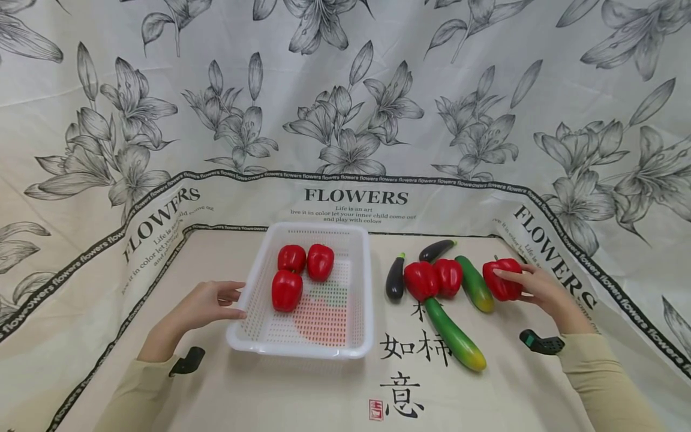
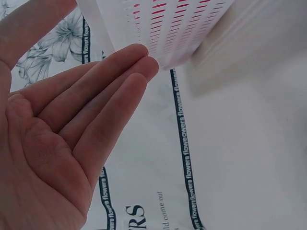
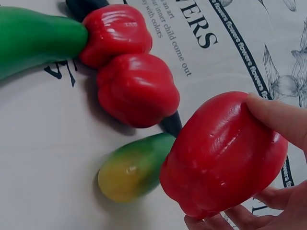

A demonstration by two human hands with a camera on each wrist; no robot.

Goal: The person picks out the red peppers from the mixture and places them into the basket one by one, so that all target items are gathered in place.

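Observation:
A white perforated plastic basket (image 1: 369, 288) stands on the left half of the table. Three red bell peppers (image 1: 287, 291) lie inside it. My left hand (image 1: 207, 303) is at the basket's left rim; in the left wrist view its long fingers (image 2: 112, 96) are straight, tips right by the holed wall. On the far right, my right hand (image 1: 540, 289) grips another red bell pepper (image 3: 223, 155), the thumb on one side and the fingers beneath. To the left of that hand lie two more red bell peppers (image 1: 421, 281), side by side.
Two green cucumber-like vegetables with yellow ends, one long (image 1: 456, 336) and one shorter (image 1: 475, 285), lie by the peppers. Two dark eggplants, one upright (image 1: 396, 279) and one slanted (image 1: 436, 250), lie behind and beside them. A flower-printed cloth (image 1: 345, 132) walls the table.

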